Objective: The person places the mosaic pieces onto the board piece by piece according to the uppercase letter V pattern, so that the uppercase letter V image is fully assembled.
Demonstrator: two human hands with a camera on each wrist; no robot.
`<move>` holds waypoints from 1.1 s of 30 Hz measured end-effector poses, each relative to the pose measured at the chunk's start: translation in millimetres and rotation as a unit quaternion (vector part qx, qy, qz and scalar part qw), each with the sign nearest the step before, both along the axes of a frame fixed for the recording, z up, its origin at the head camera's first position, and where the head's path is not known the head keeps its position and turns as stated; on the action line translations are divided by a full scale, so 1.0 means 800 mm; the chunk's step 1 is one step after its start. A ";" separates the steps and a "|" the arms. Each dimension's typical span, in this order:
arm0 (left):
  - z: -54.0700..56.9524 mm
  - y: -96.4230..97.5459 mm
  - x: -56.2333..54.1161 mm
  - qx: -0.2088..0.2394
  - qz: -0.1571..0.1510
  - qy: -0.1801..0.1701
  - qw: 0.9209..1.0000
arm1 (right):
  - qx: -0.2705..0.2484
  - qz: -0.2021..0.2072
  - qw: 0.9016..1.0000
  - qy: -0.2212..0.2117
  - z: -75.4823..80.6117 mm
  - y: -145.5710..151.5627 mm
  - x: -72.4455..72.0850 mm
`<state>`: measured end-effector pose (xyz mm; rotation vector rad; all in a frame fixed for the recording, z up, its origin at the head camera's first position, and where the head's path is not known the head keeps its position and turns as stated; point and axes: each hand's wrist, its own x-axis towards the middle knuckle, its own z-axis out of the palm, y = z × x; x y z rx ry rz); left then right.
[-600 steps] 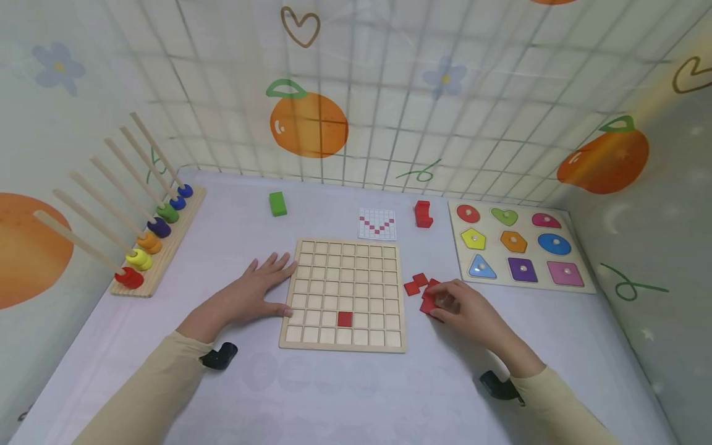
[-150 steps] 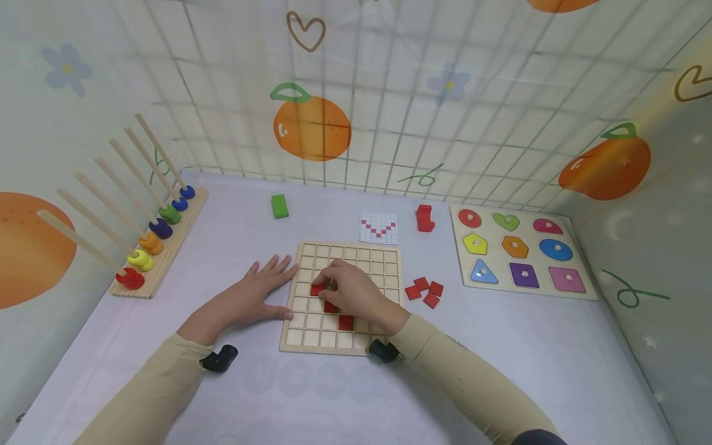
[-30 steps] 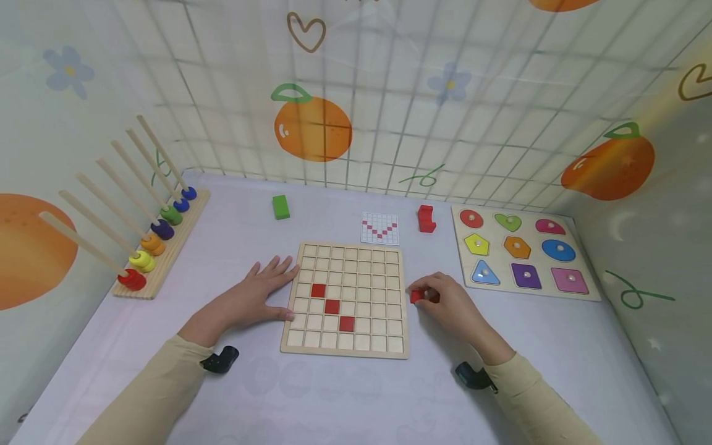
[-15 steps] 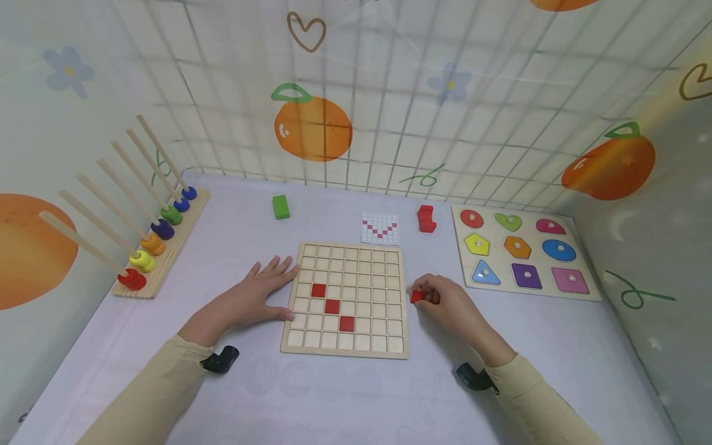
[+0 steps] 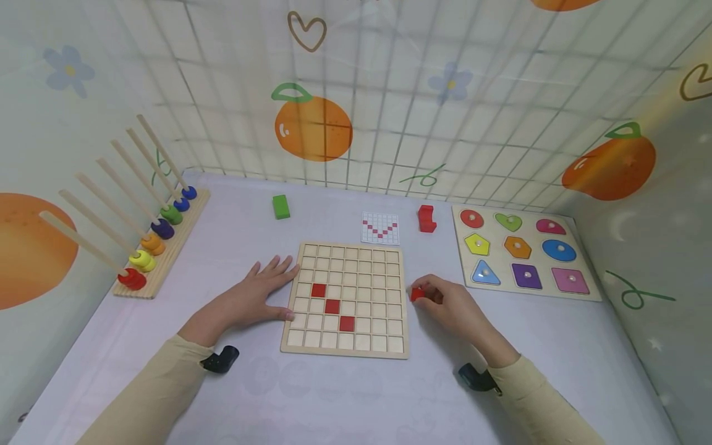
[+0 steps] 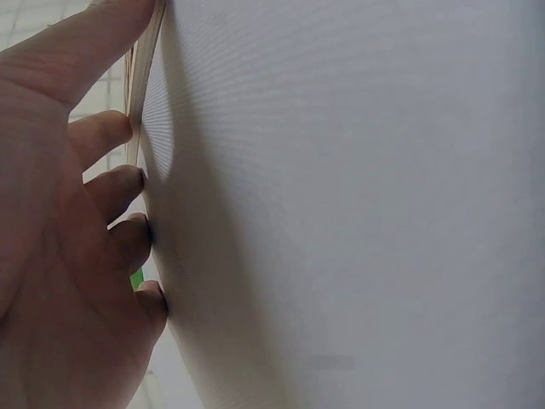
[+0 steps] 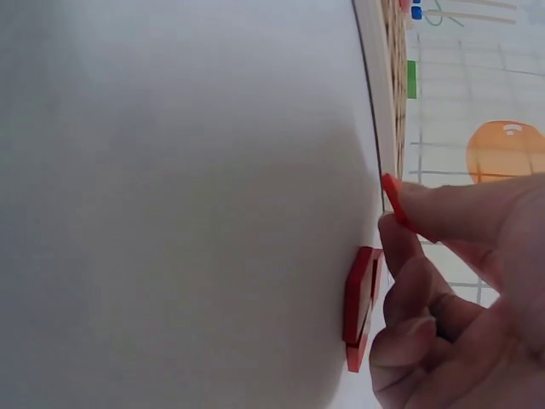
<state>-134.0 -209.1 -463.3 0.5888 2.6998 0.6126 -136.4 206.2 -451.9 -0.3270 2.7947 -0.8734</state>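
Note:
A wooden grid board point(image 5: 371, 296) lies in the middle of the table. Three red square tiles sit in its cells in a diagonal, the middle one point(image 5: 332, 306) between the other two. My left hand point(image 5: 250, 298) lies with fingers spread, thumb and fingertips touching the board's left edge. Just right of the board, my right hand point(image 5: 453, 306) pinches a red tile point(image 7: 395, 201) between thumb and fingertip. Under that hand, more loose red tiles point(image 7: 358, 298) lie on the table; the head view hides them behind the fingers.
Behind the board lies a card point(image 5: 380, 228) printed with a red V of squares. A green block point(image 5: 280, 207) and a red curved block point(image 5: 426, 219) stand near it. A shape puzzle point(image 5: 525, 247) is at right, a peg stacker point(image 5: 167, 247) at left.
Twenty seconds ago one tile was in the board; now three are. My right hand has gone from the board back to the loose tiles and turned one up between its fingers. My left hand stays put.

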 end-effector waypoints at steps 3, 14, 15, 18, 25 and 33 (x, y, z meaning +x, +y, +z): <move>0.001 0.000 0.000 0.001 0.000 -0.001 1.000 | -0.006 -0.003 1.000 0.009 0.000 0.001 -0.001; 0.002 0.000 0.000 0.002 0.003 -0.005 1.000 | -0.043 -0.024 0.999 0.015 0.000 -0.002 -0.002; 0.002 0.000 0.000 0.003 0.003 -0.006 1.000 | -0.047 -0.025 0.998 0.015 0.001 -0.003 -0.002; 0.002 0.000 0.000 0.005 0.003 -0.007 1.000 | -0.055 -0.023 0.998 0.016 0.002 -0.006 -0.003; 0.001 0.000 0.000 0.003 0.000 -0.004 1.000 | -0.072 -0.018 0.997 0.020 0.004 -0.012 -0.005; 0.001 0.000 0.000 0.006 0.002 -0.006 1.000 | -0.083 -0.018 0.996 0.011 0.005 -0.024 -0.006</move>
